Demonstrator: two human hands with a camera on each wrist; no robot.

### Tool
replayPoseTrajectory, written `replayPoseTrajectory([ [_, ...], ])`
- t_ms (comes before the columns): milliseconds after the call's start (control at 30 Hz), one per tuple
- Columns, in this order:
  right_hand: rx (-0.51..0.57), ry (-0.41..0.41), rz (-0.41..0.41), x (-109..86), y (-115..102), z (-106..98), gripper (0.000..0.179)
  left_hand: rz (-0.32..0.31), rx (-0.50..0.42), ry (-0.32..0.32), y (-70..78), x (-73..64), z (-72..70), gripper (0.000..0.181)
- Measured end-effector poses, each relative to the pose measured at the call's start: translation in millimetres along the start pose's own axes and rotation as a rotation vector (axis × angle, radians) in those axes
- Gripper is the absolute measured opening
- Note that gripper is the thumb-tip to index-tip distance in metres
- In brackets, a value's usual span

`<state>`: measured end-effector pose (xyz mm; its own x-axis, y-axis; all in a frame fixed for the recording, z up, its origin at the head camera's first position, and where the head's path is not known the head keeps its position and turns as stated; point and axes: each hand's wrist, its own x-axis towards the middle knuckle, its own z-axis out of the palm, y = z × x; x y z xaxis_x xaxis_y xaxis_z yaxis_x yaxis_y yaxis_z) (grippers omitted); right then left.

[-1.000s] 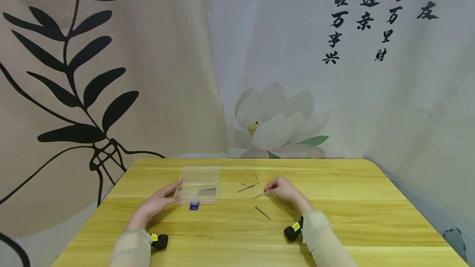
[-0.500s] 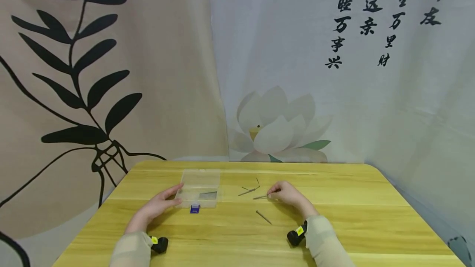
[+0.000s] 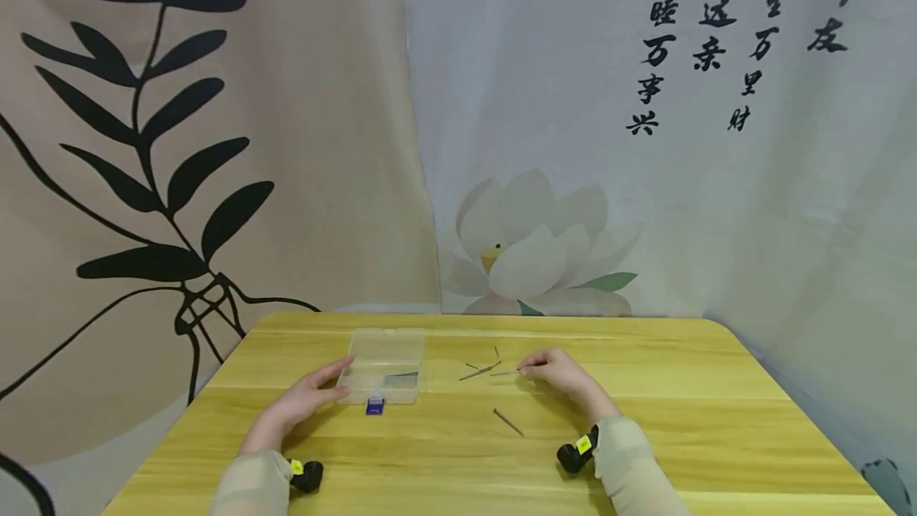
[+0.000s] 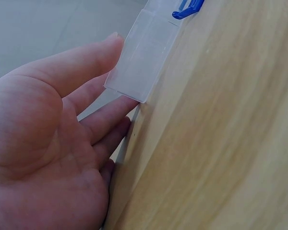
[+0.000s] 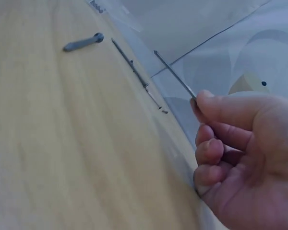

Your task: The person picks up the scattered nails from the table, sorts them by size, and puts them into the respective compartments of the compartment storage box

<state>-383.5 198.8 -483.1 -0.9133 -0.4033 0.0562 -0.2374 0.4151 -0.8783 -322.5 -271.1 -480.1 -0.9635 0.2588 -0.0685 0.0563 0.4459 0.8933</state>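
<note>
My right hand (image 3: 562, 373) pinches a thin metal nail (image 5: 175, 75) between thumb and forefinger, its point directed away to the left. The other fingers curl toward the palm. On the table beside it, several loose nails (image 3: 478, 372) lie close together, and a thicker nail (image 3: 508, 421) lies nearer the front. My left hand (image 3: 308, 396) is at the left side of a clear plastic box (image 4: 146, 52), thumb at its edge and straight fingers reaching along it. The box's lid is up, a blue latch (image 3: 375, 406) hangs at its front, and thin grey metal pieces (image 3: 403, 379) lie inside.
The wooden table (image 3: 430, 468) has a rounded far edge, with a printed curtain (image 3: 344, 142) hanging close behind it. A black camera (image 3: 306, 476) is worn on the left wrist and another camera (image 3: 573, 456) on the right.
My right hand has raised the pinched nail a little off the tabletop and shifted slightly right. My left hand stays at the box, and the loose nails have not moved.
</note>
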Motion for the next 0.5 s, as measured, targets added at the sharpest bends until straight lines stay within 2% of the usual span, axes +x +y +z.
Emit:
replayPoseTrajectory([
  [100, 0.041, -0.006, 0.022, 0.6, -5, 1, 0.027, 0.004, 0.008, -0.005, -0.4, -0.6, -0.6, 0.067],
  [267, 0.104, -0.002, 0.011, -1.8, -23, -2, 0.029, 0.006, 0.001, -0.003, -1.2, -0.5, -1.6, 0.067],
  [500, 0.091, 0.043, -0.006, -4.7, -35, -8, 0.032, 0.014, 0.011, -0.004, -0.6, -1.1, -1.5, 0.067],
])
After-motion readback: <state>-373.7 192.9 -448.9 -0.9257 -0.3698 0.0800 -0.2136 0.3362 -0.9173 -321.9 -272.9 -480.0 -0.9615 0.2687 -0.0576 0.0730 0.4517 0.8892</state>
